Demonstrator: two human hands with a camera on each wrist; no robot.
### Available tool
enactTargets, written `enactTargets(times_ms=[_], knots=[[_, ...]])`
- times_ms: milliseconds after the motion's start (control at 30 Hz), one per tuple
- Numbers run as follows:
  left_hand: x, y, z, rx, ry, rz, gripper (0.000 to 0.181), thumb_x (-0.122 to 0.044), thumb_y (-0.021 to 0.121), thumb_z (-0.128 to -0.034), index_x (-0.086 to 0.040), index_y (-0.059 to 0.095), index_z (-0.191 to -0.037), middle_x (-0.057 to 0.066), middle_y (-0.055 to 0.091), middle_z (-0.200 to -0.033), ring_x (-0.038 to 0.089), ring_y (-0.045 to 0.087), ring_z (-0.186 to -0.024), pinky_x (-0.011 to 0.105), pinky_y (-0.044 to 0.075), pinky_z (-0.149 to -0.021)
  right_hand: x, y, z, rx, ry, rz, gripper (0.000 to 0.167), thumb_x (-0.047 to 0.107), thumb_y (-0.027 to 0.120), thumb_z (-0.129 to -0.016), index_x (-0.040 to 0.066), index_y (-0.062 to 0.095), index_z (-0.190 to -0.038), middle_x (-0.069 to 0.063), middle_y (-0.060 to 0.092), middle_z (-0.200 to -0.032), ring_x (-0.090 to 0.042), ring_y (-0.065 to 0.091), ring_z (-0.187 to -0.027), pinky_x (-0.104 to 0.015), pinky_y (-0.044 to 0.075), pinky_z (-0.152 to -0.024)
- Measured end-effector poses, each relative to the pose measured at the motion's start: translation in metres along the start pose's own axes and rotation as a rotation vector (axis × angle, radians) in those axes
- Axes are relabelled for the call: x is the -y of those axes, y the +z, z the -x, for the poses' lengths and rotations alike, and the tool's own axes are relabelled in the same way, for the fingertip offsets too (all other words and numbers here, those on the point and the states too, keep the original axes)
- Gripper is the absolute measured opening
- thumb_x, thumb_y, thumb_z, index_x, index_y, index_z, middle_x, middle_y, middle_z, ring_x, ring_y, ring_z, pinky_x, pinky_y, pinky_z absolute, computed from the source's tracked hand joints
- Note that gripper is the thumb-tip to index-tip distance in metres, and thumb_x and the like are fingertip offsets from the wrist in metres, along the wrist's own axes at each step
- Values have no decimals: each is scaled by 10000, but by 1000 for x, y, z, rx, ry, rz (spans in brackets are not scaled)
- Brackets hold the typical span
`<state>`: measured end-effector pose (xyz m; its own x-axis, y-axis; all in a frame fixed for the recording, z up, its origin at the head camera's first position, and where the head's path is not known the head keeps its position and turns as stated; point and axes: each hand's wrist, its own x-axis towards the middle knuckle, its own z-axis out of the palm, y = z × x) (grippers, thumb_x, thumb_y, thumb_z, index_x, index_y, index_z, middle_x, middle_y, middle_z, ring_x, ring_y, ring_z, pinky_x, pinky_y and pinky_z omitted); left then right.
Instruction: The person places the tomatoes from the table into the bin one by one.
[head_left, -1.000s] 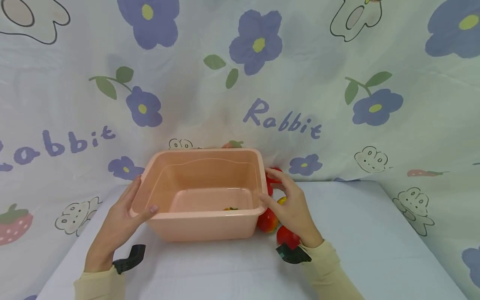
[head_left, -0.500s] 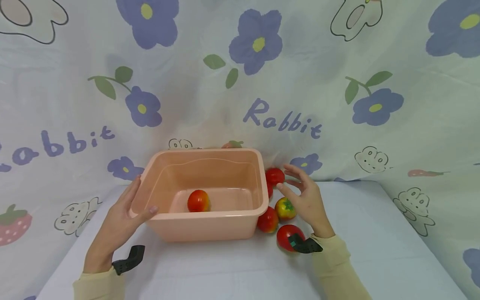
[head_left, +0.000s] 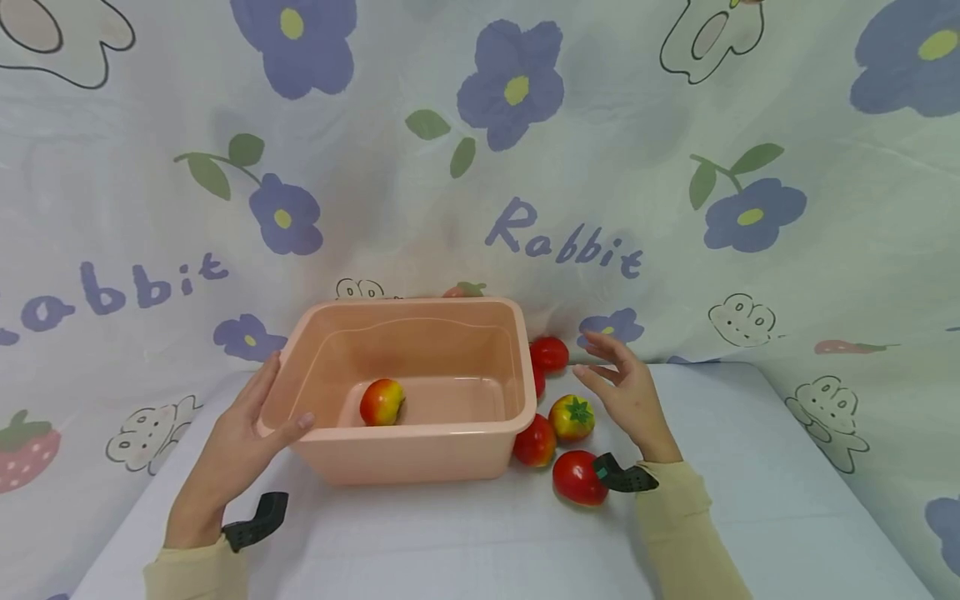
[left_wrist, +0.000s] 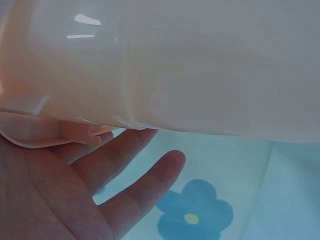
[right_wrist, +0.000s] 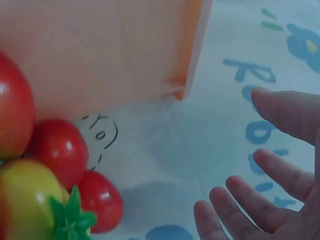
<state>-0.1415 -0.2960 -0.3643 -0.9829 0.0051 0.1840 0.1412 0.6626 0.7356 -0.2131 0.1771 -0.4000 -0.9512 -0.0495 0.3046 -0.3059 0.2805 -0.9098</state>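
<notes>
A peach-coloured plastic basin stands on the white table, with one red-and-yellow apple inside. At its left end, my left hand holds the near corner, thumb over the rim and fingers along the outer wall. In the left wrist view, the fingers lie under the rim. My right hand hangs in the air right of the basin, fingers loosely bent and nothing in it. Closest to it are a yellow-red tomato with a green star-shaped top and a red tomato.
A red-and-yellow fruit lies against the basin's right side. Nearer the front is a larger red tomato. Another red tomato is partly hidden by the rim. A flower-printed curtain hangs behind the table.
My right hand has drawn away from the basin's right rim, to the right. The apple has come into fuller view in the basin and rolled left. My left hand keeps its place.
</notes>
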Motion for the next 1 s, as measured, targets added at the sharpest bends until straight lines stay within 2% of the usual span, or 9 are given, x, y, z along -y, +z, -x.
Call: enactTargets(times_ms=[267,533,833,1000], knots=[[1,0,0,2,-2,-5,951,-375,695,-932,-213,71,-1631,160,101,-1673,532,161,-1468,828,189,-1020,-18,-7,-3,59,89,62,587,298,715,-949,125,499,-1467,-92,530,-1462,-310,483,-1349,-494,442,-1087],[0,0,0,0,5,-4,944,-372,694,-933,-216,79,-1632,150,101,-1675,529,160,-1470,822,185,-1029,-32,-13,-4,129,189,44,643,300,723,-941,99,460,-1492,-138,490,-1494,-342,457,-1362,-580,380,-1117],[-1,0,1,4,-12,-6,954,-384,693,-934,-211,66,-1632,156,89,-1675,532,145,-1472,831,188,-1018,-46,-15,-4,203,219,34,661,231,729,-935,62,436,-1504,-211,459,-1499,-402,431,-1376,-615,366,-1111],[0,0,0,4,-8,0,952,-384,692,-934,-217,66,-1632,150,92,-1676,525,144,-1475,827,185,-1023,-53,-15,-5,231,249,70,690,256,733,-928,75,419,-1515,-225,461,-1495,-417,453,-1359,-623,396,-1084]])
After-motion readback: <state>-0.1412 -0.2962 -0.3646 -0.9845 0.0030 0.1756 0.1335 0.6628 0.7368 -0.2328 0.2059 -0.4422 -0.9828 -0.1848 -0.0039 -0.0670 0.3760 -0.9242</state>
